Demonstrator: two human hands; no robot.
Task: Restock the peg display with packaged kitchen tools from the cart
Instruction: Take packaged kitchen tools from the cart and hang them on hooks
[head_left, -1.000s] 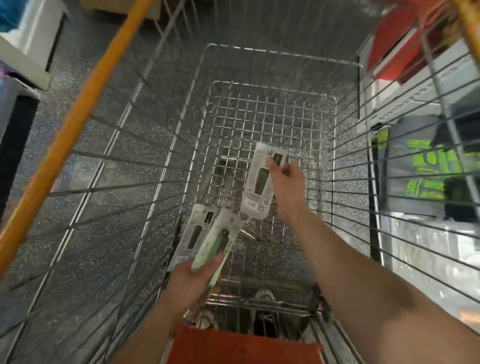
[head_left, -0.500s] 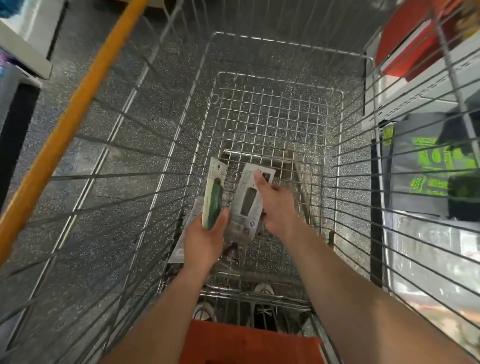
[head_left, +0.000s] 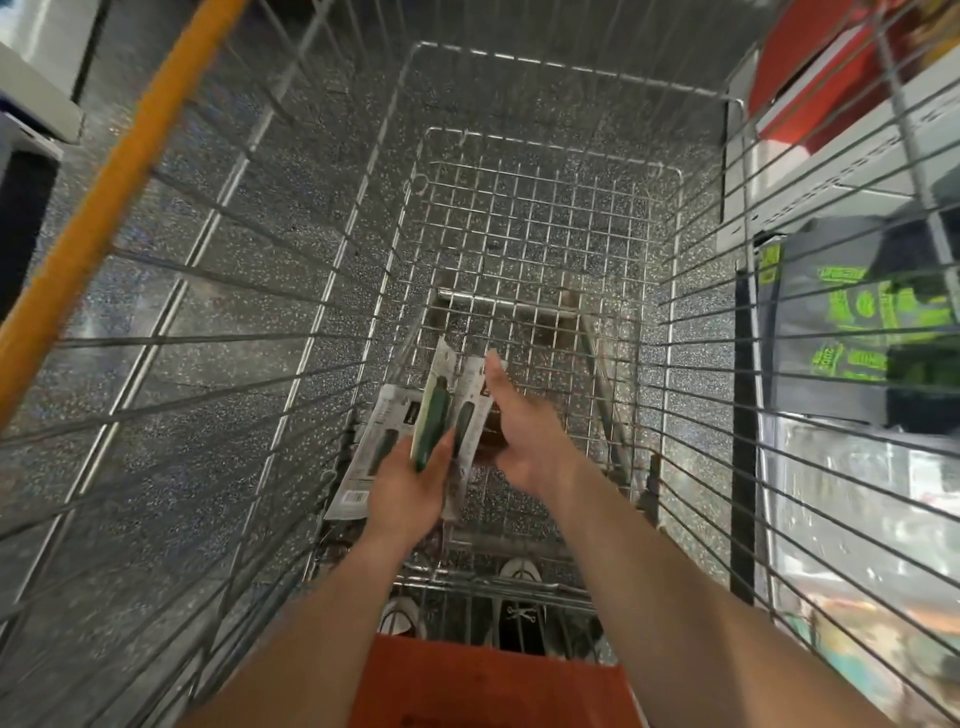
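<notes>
inside the cart (head_left: 571, 78) your left hand (head_left: 408, 491) grips a packaged tool (head_left: 432, 410), right hand (head_left: 522, 436) spread open beside it; hanging looks yet to come.

The cart (head_left: 540, 218) is bare silver wire in a square grid; its side rail (head_left: 119, 171) is orange-yellow; the floor (head_left: 311, 171) is dark grey, speckled all over with white flecks; the front pack (head_left: 432, 405) is a white card with a dark green handle; the second pack (head_left: 467, 410) is white with a near-black handle; the flat pack (head_left: 363, 457) is pale grey with black print; the plastic panel (head_left: 483, 680) is orange-red; a shelf bag (head_left: 852, 332) is grey with neon-green lettering; a box (head_left: 810, 78) is red.
</notes>
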